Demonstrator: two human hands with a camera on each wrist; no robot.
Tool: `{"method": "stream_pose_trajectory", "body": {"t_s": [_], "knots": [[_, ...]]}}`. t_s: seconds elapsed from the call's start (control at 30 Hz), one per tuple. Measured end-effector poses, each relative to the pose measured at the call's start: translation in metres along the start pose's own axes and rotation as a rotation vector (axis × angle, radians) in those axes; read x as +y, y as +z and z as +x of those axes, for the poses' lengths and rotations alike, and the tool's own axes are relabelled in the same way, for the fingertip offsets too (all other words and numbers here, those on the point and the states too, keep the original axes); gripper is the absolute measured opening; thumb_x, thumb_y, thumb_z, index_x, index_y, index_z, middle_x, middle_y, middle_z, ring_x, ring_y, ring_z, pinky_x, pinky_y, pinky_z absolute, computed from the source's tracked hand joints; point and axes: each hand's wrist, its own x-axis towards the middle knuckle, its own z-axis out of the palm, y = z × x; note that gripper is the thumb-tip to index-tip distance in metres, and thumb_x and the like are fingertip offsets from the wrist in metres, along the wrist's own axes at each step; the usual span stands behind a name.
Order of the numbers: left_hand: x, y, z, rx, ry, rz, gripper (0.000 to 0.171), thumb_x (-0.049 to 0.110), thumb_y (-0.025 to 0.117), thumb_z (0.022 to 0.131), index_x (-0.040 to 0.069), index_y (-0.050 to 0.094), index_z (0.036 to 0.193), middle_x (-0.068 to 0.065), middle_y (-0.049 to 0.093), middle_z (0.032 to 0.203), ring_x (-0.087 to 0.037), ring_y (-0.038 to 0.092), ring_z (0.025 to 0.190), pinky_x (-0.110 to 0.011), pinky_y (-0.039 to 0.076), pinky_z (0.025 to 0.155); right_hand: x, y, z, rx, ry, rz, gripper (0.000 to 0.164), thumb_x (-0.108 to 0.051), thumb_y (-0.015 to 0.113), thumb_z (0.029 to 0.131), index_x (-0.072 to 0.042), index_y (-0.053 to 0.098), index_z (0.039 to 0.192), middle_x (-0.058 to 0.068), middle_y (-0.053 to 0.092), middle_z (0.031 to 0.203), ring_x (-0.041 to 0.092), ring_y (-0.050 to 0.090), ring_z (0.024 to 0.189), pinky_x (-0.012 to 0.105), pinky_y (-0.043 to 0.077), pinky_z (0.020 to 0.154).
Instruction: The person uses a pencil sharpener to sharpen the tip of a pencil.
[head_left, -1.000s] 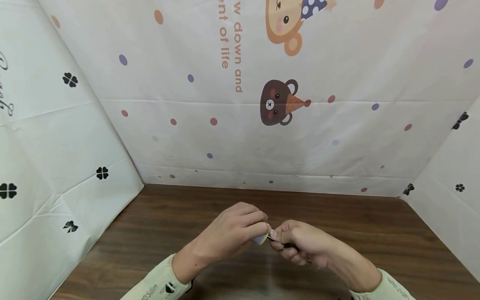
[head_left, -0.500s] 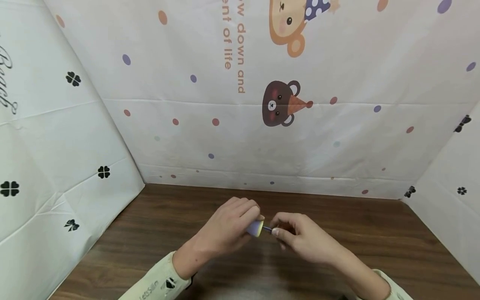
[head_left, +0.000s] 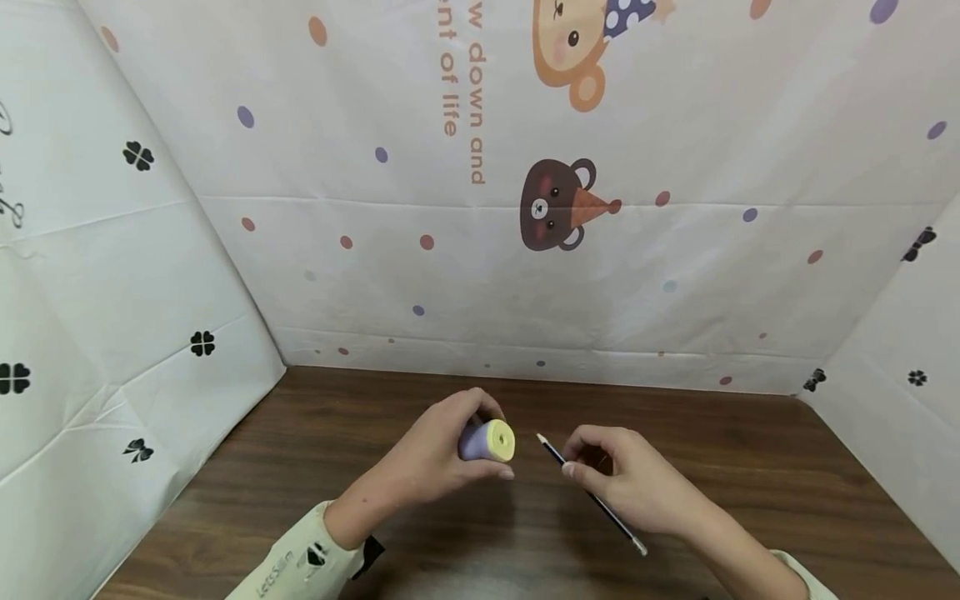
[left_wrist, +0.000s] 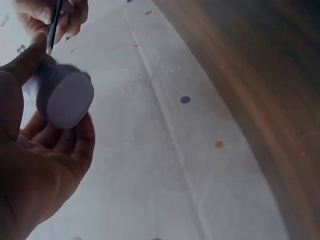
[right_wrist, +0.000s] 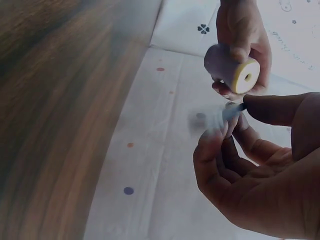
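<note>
My left hand (head_left: 435, 457) grips a purple pencil sharpener (head_left: 476, 442), fingers and thumb around its sides. Its yellow end, with a small hole in the middle, faces right in the head view. A dark pencil (head_left: 617, 522) slants between my right thumb and fingertips; my right hand (head_left: 637, 482) pinches it partway along. The pencil's bare sharpened tip points up and left, a short gap away from the sharpener. In the left wrist view the flat pale base of the sharpener (left_wrist: 71, 99) shows. The pencil (right_wrist: 220, 119) is blurred in the right wrist view.
Both hands are above a dark wooden table (head_left: 360, 408). A white printed sheet (head_left: 600, 317) rises at its back, with white sheets (head_left: 90, 333) along the left and right sides.
The pencil has come out of the sharpener's hole, and its tip now shows. My left hand has shifted left and turned the sharpener's yellow end toward the head camera.
</note>
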Motion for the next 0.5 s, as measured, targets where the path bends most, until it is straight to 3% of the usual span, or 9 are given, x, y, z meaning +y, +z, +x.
{"method": "stream_pose_trajectory", "body": {"t_s": [0.17,0.37,0.5], "knots": [[-0.011,0.002,-0.004,0.021,-0.064,-0.070,0.055,0.041,0.097,0.076,0.030,0.067,0.121,0.019,0.059,0.110,-0.008,0.057,0.102,-0.034,0.054,0.086,0.014,-0.004,-0.002,-0.002,0.082,0.067,0.007,-0.020,0.074,0.100,-0.016,0.072,0.094,-0.001,0.066,0.079,0.012,0.061,0.067,0.028,0.053,0.059],[-0.019,0.011,-0.004,-0.029,-0.174,-0.207,0.050,0.034,0.099,0.076,0.029,0.069,0.116,0.016,0.068,0.102,-0.009,0.067,0.092,-0.031,0.060,0.080,0.038,-0.009,0.001,-0.001,0.226,0.216,0.012,-0.011,0.073,0.099,0.000,0.070,0.095,0.009,0.064,0.072,0.021,0.065,0.060,0.040,0.059,0.053],[-0.021,0.017,0.002,-0.049,-0.210,-0.182,0.045,0.031,0.097,0.080,0.027,0.068,0.114,0.014,0.070,0.102,-0.008,0.068,0.092,-0.028,0.060,0.081,0.050,-0.008,0.005,0.036,0.317,0.252,0.015,-0.010,0.072,0.098,0.005,0.069,0.098,0.010,0.064,0.074,0.022,0.065,0.062,0.040,0.060,0.055]]}}
